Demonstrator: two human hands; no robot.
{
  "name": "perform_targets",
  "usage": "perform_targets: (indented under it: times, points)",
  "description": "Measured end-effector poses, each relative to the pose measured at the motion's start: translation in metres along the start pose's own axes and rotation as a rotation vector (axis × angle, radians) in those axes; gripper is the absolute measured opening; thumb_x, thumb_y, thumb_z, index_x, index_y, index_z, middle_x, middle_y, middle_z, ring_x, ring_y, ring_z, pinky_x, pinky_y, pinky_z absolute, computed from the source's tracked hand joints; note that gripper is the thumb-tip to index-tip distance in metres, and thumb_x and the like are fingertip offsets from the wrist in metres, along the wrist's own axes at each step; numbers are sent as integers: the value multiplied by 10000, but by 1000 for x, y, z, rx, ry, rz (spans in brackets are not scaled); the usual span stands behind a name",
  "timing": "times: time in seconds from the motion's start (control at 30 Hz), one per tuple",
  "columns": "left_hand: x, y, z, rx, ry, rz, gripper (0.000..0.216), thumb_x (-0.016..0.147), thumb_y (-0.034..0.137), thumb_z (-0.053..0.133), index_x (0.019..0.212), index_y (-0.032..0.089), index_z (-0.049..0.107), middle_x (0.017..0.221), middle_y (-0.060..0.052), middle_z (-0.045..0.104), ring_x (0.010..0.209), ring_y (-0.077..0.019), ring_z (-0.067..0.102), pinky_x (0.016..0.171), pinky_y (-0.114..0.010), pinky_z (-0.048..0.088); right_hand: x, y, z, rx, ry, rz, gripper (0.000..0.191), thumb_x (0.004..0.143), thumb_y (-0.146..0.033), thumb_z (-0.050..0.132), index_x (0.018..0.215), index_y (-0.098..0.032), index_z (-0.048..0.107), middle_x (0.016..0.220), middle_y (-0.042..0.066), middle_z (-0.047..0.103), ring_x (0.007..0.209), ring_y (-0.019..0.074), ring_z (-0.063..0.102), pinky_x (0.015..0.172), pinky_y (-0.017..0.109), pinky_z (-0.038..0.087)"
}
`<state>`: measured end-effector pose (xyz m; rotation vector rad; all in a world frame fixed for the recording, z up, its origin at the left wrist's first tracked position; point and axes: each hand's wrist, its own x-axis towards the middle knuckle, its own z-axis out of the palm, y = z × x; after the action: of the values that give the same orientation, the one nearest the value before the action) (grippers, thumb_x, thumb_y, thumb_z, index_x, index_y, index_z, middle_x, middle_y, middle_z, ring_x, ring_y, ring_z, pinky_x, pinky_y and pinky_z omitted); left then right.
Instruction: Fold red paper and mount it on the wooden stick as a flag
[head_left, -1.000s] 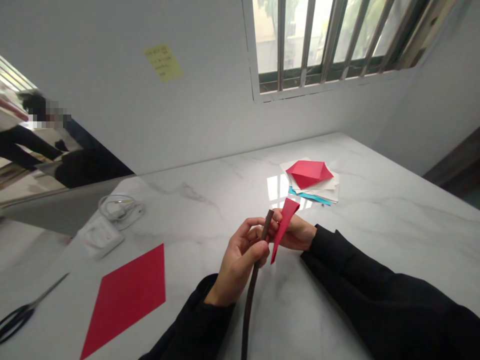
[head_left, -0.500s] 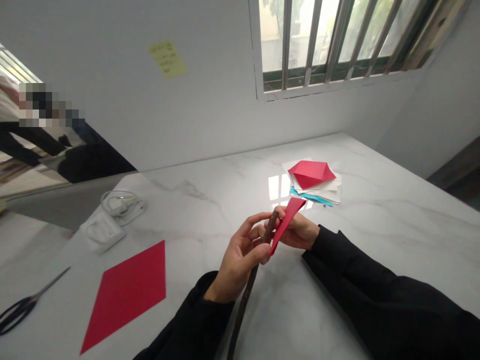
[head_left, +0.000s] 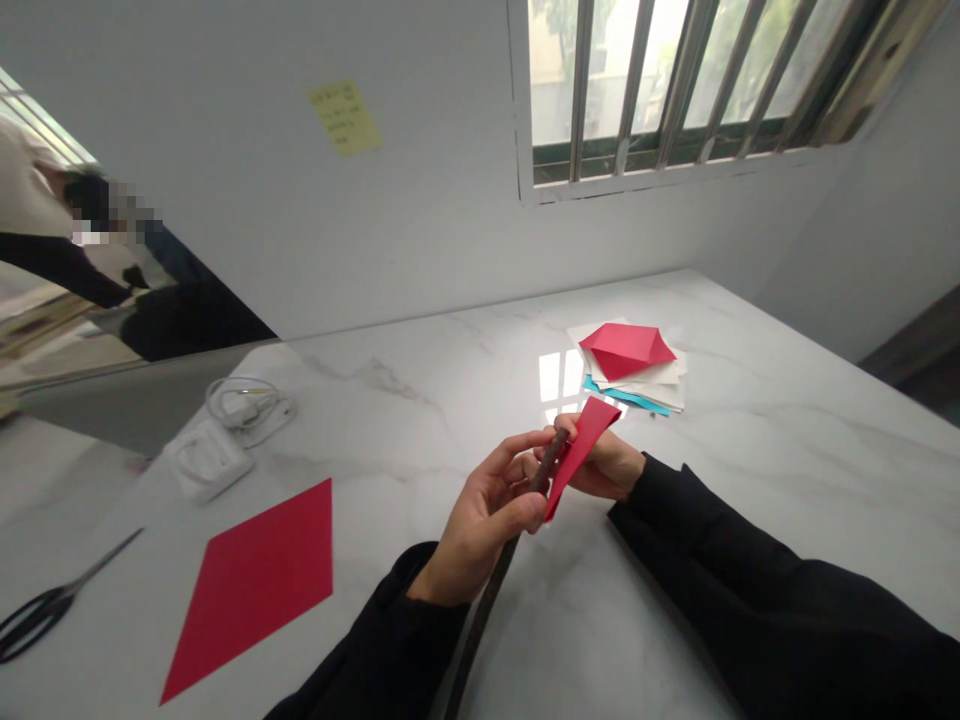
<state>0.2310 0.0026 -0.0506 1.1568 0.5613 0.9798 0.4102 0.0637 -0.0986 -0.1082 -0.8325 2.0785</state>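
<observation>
Near the middle of the view, my left hand is closed round a thin brown stick, which runs down to the bottom edge of the view. Its thumb tip lies by the lower end of a folded strip of red paper. My right hand pinches that paper from behind, and part of its fingers is hidden by it. The strip slants beside the stick's upper end; whether the two are joined I cannot tell.
A flat red sheet and black-handled scissors lie on the left. Behind my hands, a folded red paper tops a pile of white and blue sheets. A white charger with cable lies back left. Another person bends over, far left.
The stick's upper end and the red paper strip have shifted slightly to the right and down against my left hand. The view has also moved a little. Both grips look the same.
</observation>
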Motion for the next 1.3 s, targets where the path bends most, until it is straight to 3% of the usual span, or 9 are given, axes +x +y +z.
perform_targets:
  times: [0.5,1.03,1.3]
  points:
    - [0,0,0,-2,-40,-7,446,876,337,752,1305,267,655,772,24,452,668,-103,430,613,-245,360,1,-2,2,-42,22,-37,342,685,-354,935,666,-185,638,682,-30,648,637,133,657,611,257,543]
    - [-2,1,-2,60,-54,2,463,882,301,750,1324,277,614,823,9,491,720,-111,431,651,-251,372,2,-1,3,-37,8,-21,359,718,-314,922,702,-177,591,676,-39,645,639,120,648,640,250,534]
    - [0,3,-4,91,-74,8,510,855,255,779,1324,278,582,824,17,487,724,-110,440,649,-240,380,0,-3,5,-7,-2,-10,332,728,-298,918,760,-181,609,724,-29,695,735,146,705,692,264,560]
